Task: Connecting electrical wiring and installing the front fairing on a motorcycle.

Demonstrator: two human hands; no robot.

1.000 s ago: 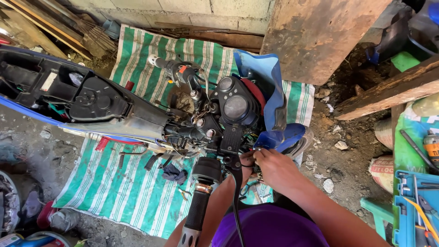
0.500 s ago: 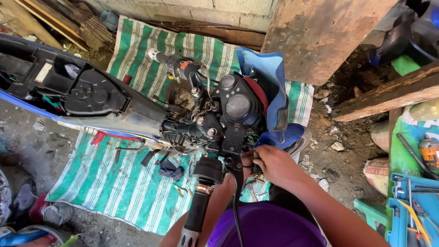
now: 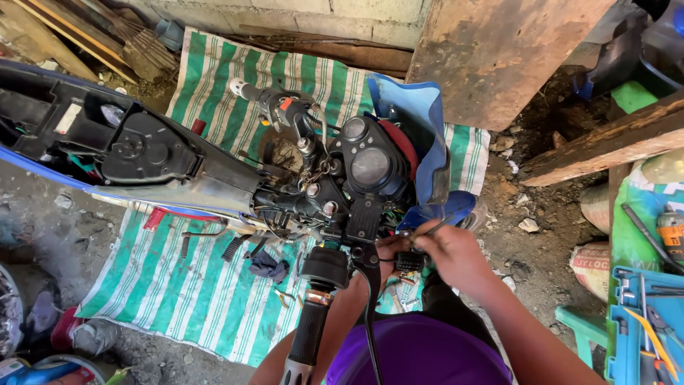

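A stripped motorcycle (image 3: 178, 167) lies across a green-and-white striped tarp (image 3: 178, 299). Its black instrument cluster (image 3: 367, 160) and blue front cowl (image 3: 420, 135) face me. My right hand (image 3: 459, 257) pinches a thin metal tool (image 3: 433, 228) just below the cluster, by the wiring. My left hand (image 3: 387, 249) is partly hidden behind the black brake lever (image 3: 370, 314) and the near handlebar grip (image 3: 308, 335). Its fingers close on a small black connector (image 3: 408, 262) touching the right hand's fingertips.
Pliers (image 3: 285, 296) and a dark rag (image 3: 267, 265) lie on the tarp. An open blue toolbox (image 3: 645, 321) and a cordless drill (image 3: 670, 228) sit at right. A rusty panel (image 3: 499, 57), wooden beams (image 3: 605, 142) and rubble stand behind. My purple lap (image 3: 420, 356) fills the lower edge.
Both hands stay at the wiring under the cluster with only small finger movements. The view has shifted slightly; the motorcycle has not moved.
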